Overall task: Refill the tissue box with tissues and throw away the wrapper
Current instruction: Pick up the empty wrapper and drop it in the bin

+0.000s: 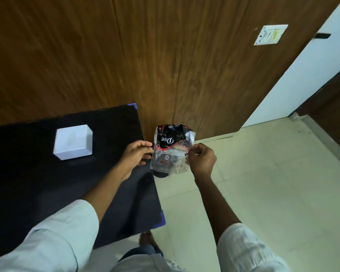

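While white tissue box (73, 141) sits apart on black table (28, 183), left hand (137, 154) and right hand (201, 160) pinch wrapper (172, 149) edges beyond table edge, above floor (263, 183)

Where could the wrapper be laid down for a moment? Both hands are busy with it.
Bare patches on the black table: left of the white tissue box, and the near stretch under the left hand. The wrapper, also gripped by the right hand, hangs past the table's edge.
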